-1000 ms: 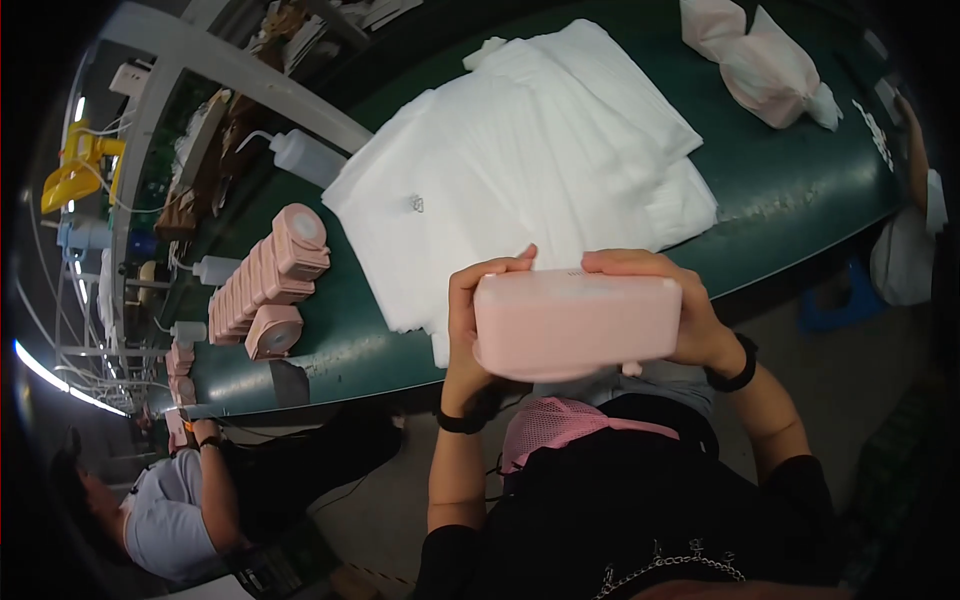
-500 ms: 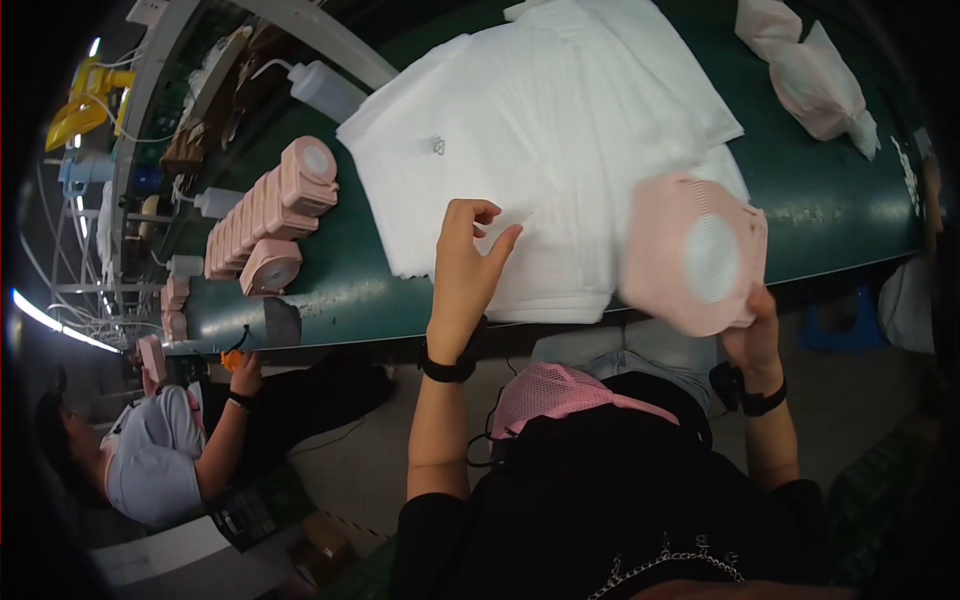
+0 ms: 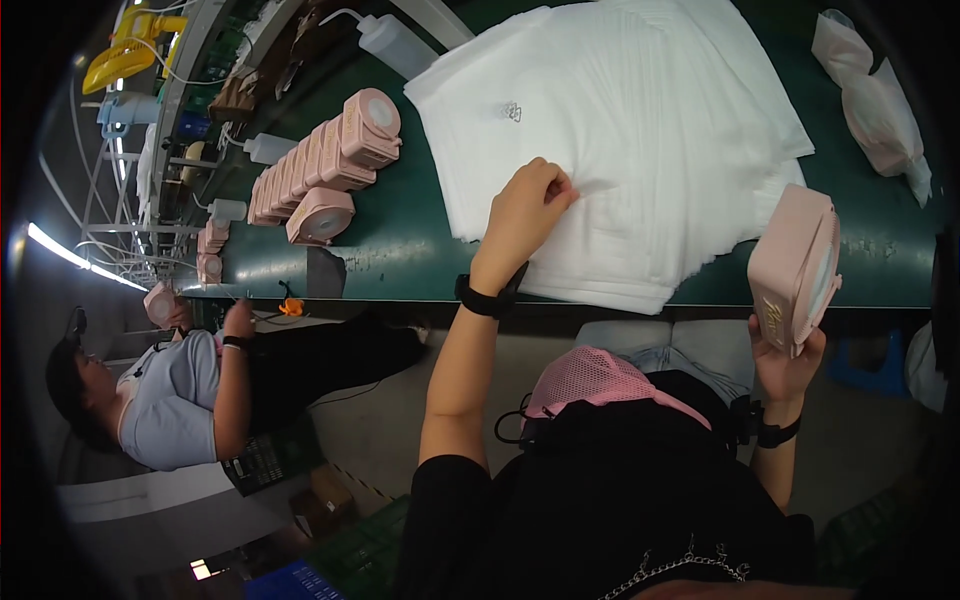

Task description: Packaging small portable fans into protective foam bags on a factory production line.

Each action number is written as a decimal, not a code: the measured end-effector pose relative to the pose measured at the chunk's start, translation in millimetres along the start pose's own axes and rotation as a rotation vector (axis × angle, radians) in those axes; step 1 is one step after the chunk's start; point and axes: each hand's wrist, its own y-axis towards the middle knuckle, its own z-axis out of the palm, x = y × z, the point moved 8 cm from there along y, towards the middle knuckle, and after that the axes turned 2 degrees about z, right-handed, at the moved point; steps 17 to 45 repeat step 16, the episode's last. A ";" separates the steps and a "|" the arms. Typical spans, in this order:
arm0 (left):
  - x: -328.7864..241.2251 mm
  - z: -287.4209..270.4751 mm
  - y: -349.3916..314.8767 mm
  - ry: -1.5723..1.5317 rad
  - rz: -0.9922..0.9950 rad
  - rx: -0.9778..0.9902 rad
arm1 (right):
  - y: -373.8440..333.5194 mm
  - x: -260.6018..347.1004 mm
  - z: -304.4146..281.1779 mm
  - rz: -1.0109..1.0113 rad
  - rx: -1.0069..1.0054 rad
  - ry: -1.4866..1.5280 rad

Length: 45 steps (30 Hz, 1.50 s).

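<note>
My left grip (image 3: 528, 205) pinches the top soft, limp sheet (image 3: 620, 130); right grip (image 3: 785, 362) clasps the rigid pink case (image 3: 792, 268) underneath.

Wrapped pink packages (image 3: 870, 100), table's far-right

Pink case (image 3: 795, 268), white sheets (image 3: 640, 130) (plain, apparently), dark green table (image 3: 400, 240).

Bright, even light on the table (image 3: 400, 240); fisheye bends and darkens the rim.
</note>
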 end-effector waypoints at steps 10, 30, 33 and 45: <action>-71.8 46.4 -19.8 -0.948 -0.029 -0.033 | 64.1 -68.7 55.2 0.150 0.101 -0.010; -49.4 48.0 -26.5 -1.557 -0.171 -0.347 | 75.2 -52.3 40.3 0.019 -0.085 -0.142; -49.4 48.0 -26.5 -1.557 -0.171 -0.347 | 75.2 -52.3 40.3 0.019 -0.085 -0.142; -49.4 48.0 -26.5 -1.557 -0.171 -0.347 | 75.2 -52.3 40.3 0.019 -0.085 -0.142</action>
